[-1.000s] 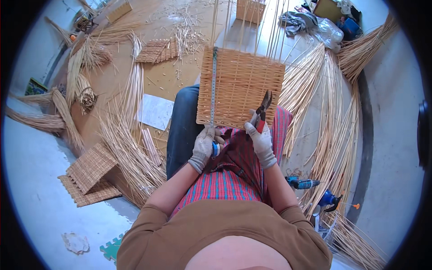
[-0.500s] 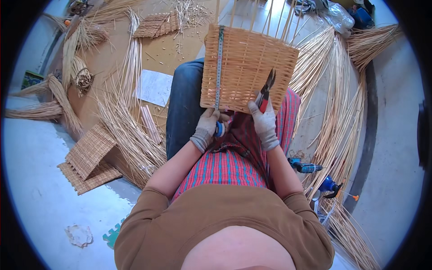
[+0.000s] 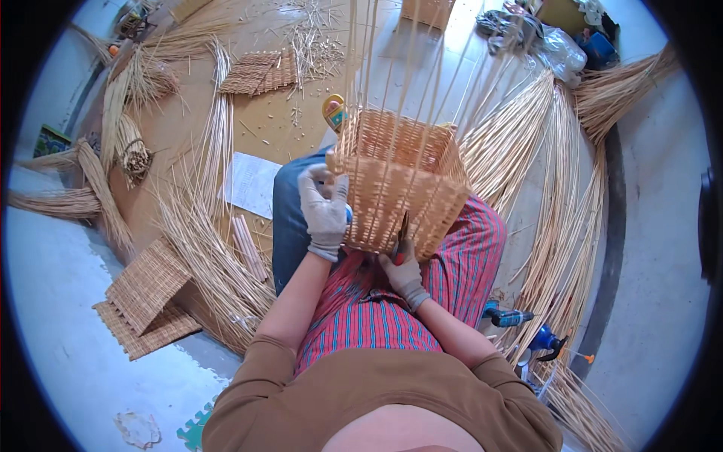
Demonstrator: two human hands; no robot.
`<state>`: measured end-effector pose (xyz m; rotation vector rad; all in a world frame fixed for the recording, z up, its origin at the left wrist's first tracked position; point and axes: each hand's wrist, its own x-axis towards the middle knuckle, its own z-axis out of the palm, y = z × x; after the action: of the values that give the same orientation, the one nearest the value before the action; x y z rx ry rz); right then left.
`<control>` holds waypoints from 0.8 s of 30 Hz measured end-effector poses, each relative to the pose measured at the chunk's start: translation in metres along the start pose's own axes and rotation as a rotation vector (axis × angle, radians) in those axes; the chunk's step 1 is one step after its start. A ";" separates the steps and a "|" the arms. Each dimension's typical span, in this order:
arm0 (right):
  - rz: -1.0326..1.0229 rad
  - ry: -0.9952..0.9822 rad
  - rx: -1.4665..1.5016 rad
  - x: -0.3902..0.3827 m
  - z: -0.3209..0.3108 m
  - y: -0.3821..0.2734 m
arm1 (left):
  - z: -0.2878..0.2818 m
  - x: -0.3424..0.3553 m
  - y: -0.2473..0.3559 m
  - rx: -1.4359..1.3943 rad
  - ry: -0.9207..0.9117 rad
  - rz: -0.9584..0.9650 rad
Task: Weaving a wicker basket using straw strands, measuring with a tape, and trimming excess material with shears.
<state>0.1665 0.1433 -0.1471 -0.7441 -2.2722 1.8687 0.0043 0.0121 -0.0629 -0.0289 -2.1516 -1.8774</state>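
Note:
A half-woven rectangular basket (image 3: 407, 200) of tan cane leans on my lap, its opening tilted away and long upright stakes rising from its rim. My left hand (image 3: 325, 211), in a pale glove, is at the basket's left side with bent fingers by the rim. The blue edge of a tape measure (image 3: 349, 214) shows beside that palm; most of it is hidden. Gloved too, my right hand (image 3: 404, 270) is closed round red-handled cutting pliers (image 3: 400, 239), dark jaws upward, against the basket's lower front.
Bundles of cane strips (image 3: 561, 173) spread over the floor at the right, more (image 3: 215, 241) at the left. Woven panels (image 3: 154, 290) lie left, beyond a paper sheet (image 3: 251, 183). A teal power drill (image 3: 508, 315) and a blue bottle (image 3: 544, 340) sit to the right.
The basket has turned and tipped, now showing its inside, and sits lower. The tape no longer lies along the wall. My left hand rose leftward; the right, with the pliers, moved down and left.

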 end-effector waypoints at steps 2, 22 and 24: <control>0.136 -0.116 -0.075 -0.001 -0.011 -0.019 | -0.004 0.018 0.007 0.005 -0.012 0.027; -0.517 -0.026 -0.799 0.035 -0.046 -0.167 | -0.012 0.040 0.012 0.063 -0.451 0.051; -0.581 0.048 -0.903 0.043 -0.037 -0.181 | -0.011 0.039 0.003 0.067 -0.410 0.142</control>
<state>0.0885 0.1731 0.0232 -0.1179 -2.8309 0.5419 -0.0298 -0.0046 -0.0498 -0.5836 -2.3921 -1.8411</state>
